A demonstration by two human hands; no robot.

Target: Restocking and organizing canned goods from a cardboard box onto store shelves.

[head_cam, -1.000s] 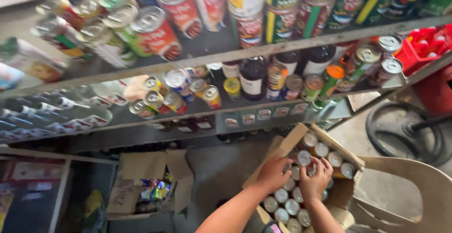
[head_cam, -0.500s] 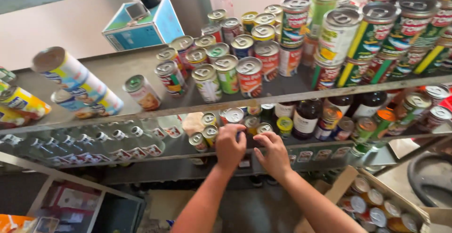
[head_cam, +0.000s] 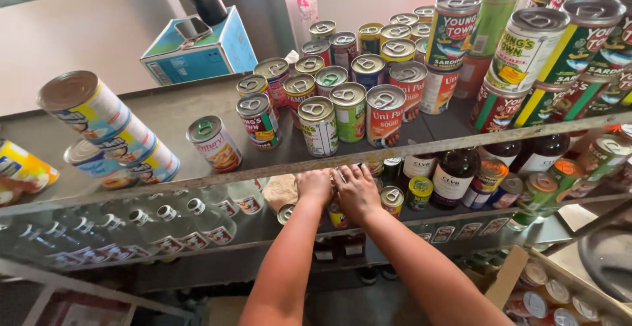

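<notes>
Clear bottles (head_cam: 164, 224) were laid at the left of the middle shelf (head_cam: 461, 230). The left hand (head_cam: 315, 184) and right hand (head_cam: 355, 191) were pressed side by side onto small cans (head_cam: 339, 215) there, under the upper shelf's edge; whether the fingers were closed on a can could not be told. Dark bottles (head_cam: 453, 178) were stood to the right.

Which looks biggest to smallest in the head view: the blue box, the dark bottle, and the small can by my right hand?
1. Blue box, on the top shelf.
2. Dark bottle; it stands nearer the camera, so this gap is unsure.
3. Small can beside the right hand, clearly smallest.
</notes>
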